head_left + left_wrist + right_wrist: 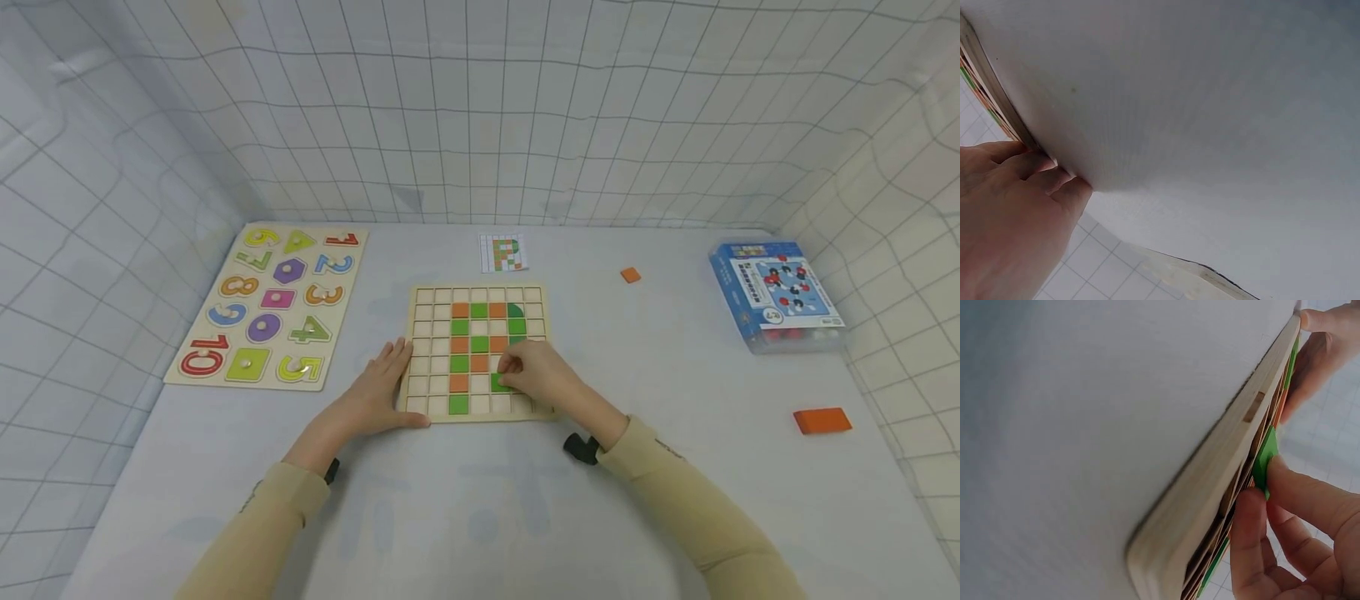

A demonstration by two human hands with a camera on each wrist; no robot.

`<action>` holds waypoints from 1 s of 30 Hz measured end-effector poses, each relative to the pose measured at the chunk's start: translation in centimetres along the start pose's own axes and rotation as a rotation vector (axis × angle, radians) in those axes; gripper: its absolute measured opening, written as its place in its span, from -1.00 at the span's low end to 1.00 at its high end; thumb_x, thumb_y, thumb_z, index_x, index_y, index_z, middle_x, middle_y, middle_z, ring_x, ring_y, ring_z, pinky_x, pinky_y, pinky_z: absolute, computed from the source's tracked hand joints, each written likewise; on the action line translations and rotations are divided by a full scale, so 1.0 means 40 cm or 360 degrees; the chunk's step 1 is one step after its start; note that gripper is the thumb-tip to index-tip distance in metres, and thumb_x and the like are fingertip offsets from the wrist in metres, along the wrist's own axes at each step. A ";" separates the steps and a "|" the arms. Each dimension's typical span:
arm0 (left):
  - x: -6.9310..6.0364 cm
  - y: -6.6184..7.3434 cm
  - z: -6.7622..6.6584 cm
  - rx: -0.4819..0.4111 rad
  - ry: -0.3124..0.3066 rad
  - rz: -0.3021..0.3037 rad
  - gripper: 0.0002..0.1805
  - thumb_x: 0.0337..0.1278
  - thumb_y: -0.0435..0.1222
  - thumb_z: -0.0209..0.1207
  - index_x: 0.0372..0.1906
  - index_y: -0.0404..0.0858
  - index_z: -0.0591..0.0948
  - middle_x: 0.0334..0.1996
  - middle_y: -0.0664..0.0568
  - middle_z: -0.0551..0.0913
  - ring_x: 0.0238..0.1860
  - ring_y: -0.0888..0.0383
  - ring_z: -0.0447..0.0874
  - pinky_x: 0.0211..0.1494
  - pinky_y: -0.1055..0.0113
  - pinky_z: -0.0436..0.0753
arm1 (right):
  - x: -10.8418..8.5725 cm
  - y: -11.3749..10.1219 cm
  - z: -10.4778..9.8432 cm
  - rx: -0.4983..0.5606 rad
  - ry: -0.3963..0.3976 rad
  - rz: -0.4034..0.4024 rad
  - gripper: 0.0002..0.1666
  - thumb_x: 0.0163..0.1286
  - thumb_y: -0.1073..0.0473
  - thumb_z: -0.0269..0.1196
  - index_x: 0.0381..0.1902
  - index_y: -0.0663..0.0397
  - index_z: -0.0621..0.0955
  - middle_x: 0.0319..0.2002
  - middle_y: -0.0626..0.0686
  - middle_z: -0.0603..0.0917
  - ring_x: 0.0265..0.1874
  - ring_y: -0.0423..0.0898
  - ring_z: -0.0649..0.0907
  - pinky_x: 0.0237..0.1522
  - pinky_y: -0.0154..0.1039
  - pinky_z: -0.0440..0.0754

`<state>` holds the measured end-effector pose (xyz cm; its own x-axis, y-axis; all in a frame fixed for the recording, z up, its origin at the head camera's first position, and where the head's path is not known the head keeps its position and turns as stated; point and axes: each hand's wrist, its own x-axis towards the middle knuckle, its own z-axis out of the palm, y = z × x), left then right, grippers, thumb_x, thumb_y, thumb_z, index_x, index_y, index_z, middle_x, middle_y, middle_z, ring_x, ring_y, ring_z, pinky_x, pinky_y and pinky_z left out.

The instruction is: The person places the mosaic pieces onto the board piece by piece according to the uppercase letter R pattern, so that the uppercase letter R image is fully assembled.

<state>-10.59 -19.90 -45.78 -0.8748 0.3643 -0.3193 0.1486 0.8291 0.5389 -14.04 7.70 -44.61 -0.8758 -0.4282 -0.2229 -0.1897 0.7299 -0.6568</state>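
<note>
A wooden grid board (438, 360) lies mid-table with green and orange square tiles in several cells. One piece near its top right, a dark green tile (515, 311), has a rounded corner. In the head view my right hand (546, 372) is over the board's lower right, pinching a green square tile (1264, 461) between thumb and finger. The right wrist view shows this tile tilted, one corner at the grid. My left hand (372, 398) rests against the board's left edge with fingers extended, its thumb along the near edge.
Behind the board lies a pattern card (504, 252). A number and shape puzzle (262, 308) is at the left. To the right are a small orange tile (631, 274), a blue-labelled plastic box (780, 296) and an orange block (822, 420). Grid-patterned cloth walls (510, 125) surround the table.
</note>
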 end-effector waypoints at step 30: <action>0.002 0.004 -0.003 -0.0003 -0.0005 -0.0004 0.34 -0.11 0.10 0.46 0.55 -0.44 -0.12 0.57 -0.34 -0.22 0.57 -0.30 -0.32 0.56 -0.26 -0.14 | 0.045 0.246 -0.290 0.0160 0.0633 0.0309 -0.66 0.45 0.14 0.21 0.05 0.25 0.61 0.01 0.28 0.66 0.04 0.16 0.61 0.04 0.00 0.62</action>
<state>-10.68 -19.80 -45.62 -0.8736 0.3639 -0.3231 0.1458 0.8292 0.5396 -22.63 20.31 -43.11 -0.9971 -0.0363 -0.0675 0.0216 0.7127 -0.7011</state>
